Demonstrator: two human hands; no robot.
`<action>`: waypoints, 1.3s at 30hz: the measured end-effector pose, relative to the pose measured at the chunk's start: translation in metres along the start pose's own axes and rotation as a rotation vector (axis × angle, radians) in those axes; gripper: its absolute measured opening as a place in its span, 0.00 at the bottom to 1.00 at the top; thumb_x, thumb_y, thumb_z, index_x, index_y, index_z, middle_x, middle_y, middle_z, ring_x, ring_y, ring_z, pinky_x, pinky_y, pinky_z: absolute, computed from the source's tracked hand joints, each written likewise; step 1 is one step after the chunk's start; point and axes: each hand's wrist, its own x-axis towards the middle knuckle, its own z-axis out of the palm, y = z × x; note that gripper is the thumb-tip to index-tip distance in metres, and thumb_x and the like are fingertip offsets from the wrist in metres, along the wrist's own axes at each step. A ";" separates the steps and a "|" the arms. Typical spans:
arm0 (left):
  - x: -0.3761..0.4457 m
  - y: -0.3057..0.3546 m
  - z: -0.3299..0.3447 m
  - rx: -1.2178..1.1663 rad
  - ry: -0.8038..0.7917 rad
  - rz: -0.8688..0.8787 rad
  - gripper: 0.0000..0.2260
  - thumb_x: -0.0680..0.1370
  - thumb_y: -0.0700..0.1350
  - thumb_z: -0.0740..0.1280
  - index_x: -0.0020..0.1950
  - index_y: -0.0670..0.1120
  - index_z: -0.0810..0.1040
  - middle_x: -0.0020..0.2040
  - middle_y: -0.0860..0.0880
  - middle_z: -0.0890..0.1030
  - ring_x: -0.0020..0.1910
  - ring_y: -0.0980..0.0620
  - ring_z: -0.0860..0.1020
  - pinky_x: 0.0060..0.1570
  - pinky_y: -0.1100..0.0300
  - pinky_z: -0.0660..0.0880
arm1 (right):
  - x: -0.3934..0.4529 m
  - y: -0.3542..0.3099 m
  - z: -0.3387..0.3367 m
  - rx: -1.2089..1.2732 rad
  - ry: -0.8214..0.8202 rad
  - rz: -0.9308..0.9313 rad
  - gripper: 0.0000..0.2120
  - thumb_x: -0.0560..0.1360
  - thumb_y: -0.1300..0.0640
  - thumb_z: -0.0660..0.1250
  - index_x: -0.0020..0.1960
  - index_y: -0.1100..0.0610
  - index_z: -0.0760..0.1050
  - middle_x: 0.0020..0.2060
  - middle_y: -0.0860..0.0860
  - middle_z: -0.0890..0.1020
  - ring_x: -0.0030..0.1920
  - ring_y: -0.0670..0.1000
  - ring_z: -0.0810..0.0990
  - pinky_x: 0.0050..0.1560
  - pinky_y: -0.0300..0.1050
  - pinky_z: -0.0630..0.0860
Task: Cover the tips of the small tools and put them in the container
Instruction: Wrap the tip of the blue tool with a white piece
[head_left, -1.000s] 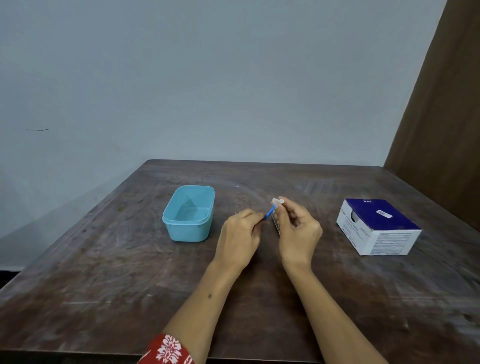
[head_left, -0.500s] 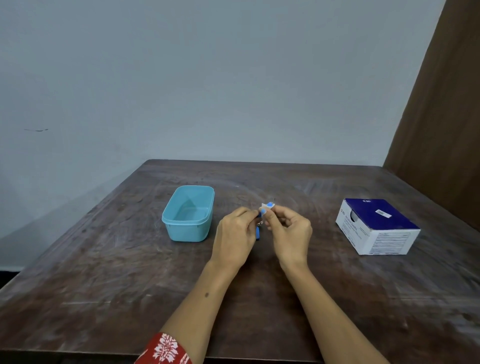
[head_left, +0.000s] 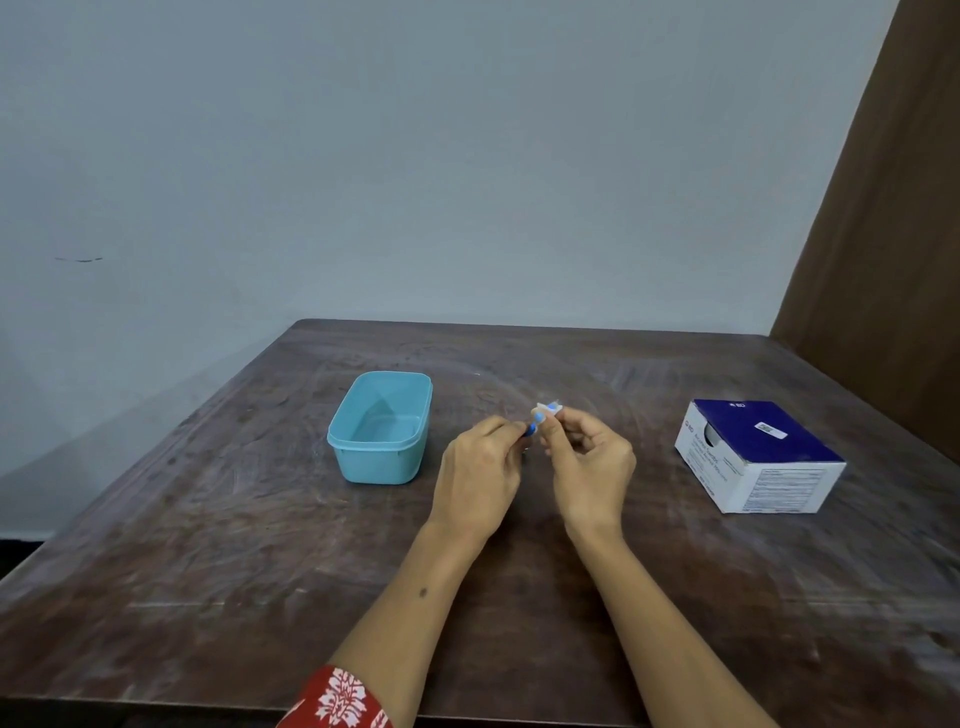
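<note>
Centrally, above the worn dark wooden table (head_left: 218, 561), both hands meet fingertip to fingertip. Left hand (head_left: 480, 467) pinches a small blue plastic piece (head_left: 531, 428); right hand (head_left: 589, 460) pinches a small pale translucent cap-like piece with a blue end (head_left: 545, 410). The two pieces sit just beside each other; whether they touch is unclear. Open light-blue plastic container (head_left: 382, 428) stands left of the hands. Blue-and-white cardboard box (head_left: 758, 457) stands well right.
</note>
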 end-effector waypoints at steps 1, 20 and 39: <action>0.000 0.000 0.000 0.003 -0.004 0.006 0.10 0.72 0.35 0.69 0.52 0.40 0.82 0.43 0.44 0.83 0.38 0.46 0.81 0.39 0.52 0.80 | 0.000 0.000 0.000 -0.001 0.013 -0.006 0.02 0.71 0.56 0.73 0.43 0.52 0.81 0.32 0.47 0.83 0.33 0.44 0.82 0.40 0.42 0.78; -0.002 0.002 0.007 0.158 -0.064 0.083 0.10 0.68 0.35 0.73 0.49 0.41 0.82 0.39 0.47 0.81 0.31 0.49 0.79 0.26 0.58 0.77 | 0.006 0.005 -0.004 -0.163 0.202 -0.193 0.03 0.76 0.58 0.67 0.46 0.52 0.80 0.39 0.50 0.82 0.39 0.51 0.82 0.39 0.45 0.78; 0.074 -0.028 -0.102 -0.088 0.026 -0.630 0.03 0.70 0.38 0.73 0.38 0.40 0.82 0.36 0.41 0.84 0.34 0.47 0.83 0.42 0.54 0.81 | 0.017 0.020 -0.015 -0.221 0.260 0.000 0.10 0.76 0.61 0.65 0.56 0.59 0.78 0.46 0.55 0.83 0.45 0.54 0.82 0.49 0.55 0.80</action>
